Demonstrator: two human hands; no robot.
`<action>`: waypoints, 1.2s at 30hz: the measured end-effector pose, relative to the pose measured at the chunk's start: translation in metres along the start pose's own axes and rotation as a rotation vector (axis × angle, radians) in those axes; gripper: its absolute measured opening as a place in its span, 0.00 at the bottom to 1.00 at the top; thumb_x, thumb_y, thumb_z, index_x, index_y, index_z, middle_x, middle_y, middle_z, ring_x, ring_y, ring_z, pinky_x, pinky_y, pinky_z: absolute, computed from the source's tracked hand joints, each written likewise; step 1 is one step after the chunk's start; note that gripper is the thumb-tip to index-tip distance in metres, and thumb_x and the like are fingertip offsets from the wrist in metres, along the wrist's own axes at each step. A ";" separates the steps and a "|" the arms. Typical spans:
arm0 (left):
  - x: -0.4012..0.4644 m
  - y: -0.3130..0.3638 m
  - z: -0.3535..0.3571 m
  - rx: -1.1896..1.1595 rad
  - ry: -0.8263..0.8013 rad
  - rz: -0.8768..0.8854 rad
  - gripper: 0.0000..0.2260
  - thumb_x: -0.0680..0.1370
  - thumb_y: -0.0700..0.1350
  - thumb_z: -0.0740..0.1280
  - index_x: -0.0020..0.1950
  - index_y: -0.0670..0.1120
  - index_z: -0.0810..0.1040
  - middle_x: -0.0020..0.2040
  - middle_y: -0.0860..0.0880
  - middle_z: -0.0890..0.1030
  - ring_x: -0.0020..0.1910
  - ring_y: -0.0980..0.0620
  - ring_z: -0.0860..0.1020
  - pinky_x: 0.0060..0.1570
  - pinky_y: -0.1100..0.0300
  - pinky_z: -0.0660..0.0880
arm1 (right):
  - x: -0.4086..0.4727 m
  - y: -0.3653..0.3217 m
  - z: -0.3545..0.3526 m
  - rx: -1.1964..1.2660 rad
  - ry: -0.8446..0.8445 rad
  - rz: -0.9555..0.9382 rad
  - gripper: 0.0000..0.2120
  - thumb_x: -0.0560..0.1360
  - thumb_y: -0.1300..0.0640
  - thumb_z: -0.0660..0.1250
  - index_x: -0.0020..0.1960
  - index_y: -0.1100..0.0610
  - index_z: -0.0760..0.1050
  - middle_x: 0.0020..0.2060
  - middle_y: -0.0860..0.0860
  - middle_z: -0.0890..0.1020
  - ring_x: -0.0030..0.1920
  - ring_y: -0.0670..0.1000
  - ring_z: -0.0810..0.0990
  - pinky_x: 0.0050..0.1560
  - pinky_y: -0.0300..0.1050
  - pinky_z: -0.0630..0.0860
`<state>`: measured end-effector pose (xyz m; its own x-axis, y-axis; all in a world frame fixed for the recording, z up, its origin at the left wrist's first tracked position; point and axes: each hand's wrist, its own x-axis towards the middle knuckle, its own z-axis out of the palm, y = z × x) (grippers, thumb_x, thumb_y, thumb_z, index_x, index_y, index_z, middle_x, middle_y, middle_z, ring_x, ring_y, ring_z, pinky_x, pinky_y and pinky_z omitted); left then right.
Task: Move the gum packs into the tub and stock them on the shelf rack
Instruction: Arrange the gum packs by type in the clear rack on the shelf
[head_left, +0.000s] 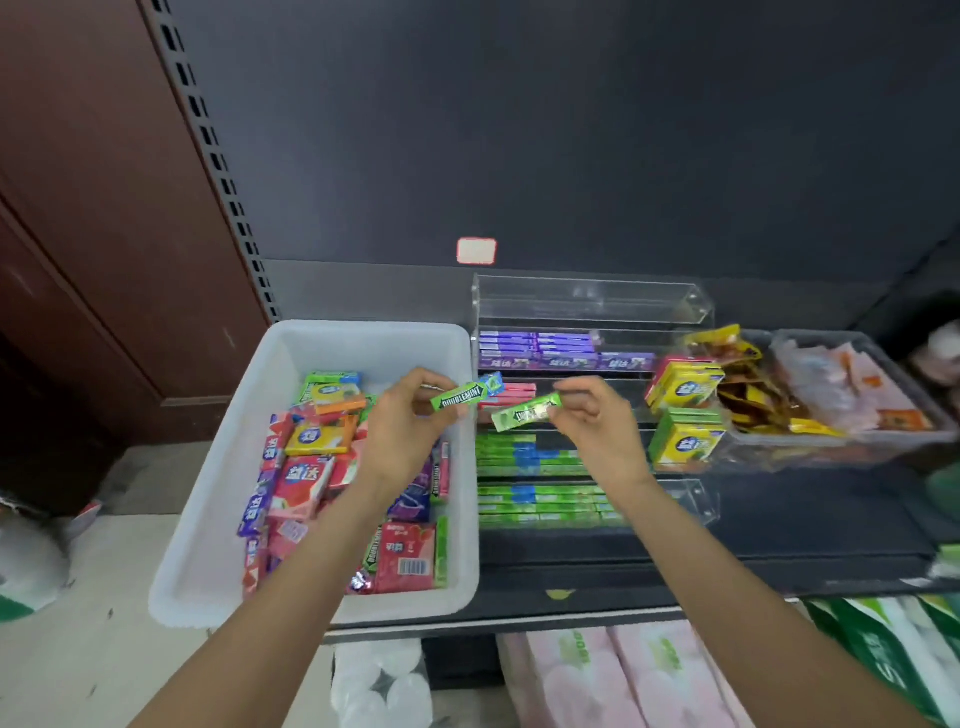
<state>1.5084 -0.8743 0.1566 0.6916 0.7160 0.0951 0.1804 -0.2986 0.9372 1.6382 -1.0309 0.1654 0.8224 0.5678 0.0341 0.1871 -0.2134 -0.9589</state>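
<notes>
Green Doublemint pack (464, 396) pinched by left hand (402, 431), paler green pack (526, 411) pinched by right hand (592, 422), white tub (218, 457) left

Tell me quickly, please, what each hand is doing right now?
Left hand: pinches a green Doublemint pack.
Right hand: pinches another green gum pack.

Blurred gum rows (535, 457) in rack (592, 301)

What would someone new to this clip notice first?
Two hands at centre, the left hand and right hand, each pinching a green gum pack. Left of them is a white tub of mixed packs; behind them is a clear tiered rack with purple and green rows.
</notes>
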 end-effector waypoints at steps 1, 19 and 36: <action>0.001 0.006 0.012 -0.009 -0.002 -0.007 0.12 0.70 0.39 0.74 0.41 0.55 0.75 0.43 0.54 0.81 0.44 0.50 0.79 0.44 0.55 0.77 | 0.004 0.006 -0.013 0.002 0.036 0.006 0.10 0.72 0.67 0.69 0.49 0.55 0.75 0.38 0.48 0.79 0.41 0.43 0.78 0.42 0.31 0.75; -0.005 0.015 0.083 0.063 0.047 -0.104 0.08 0.72 0.42 0.72 0.45 0.51 0.75 0.41 0.53 0.78 0.37 0.56 0.72 0.36 0.63 0.71 | 0.045 0.075 -0.052 -0.656 -0.275 -0.299 0.14 0.76 0.65 0.64 0.58 0.53 0.79 0.52 0.51 0.79 0.47 0.49 0.79 0.49 0.43 0.77; 0.002 0.002 0.098 0.079 0.023 -0.094 0.08 0.73 0.45 0.72 0.50 0.48 0.78 0.34 0.53 0.71 0.33 0.56 0.68 0.34 0.71 0.67 | 0.033 0.101 -0.071 -0.834 -0.244 -0.252 0.13 0.78 0.60 0.63 0.61 0.54 0.77 0.58 0.50 0.79 0.60 0.49 0.75 0.58 0.43 0.72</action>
<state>1.5786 -0.9359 0.1255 0.6534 0.7569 0.0167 0.2985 -0.2778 0.9131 1.7226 -1.0901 0.0902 0.5855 0.8082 0.0635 0.7529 -0.5130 -0.4122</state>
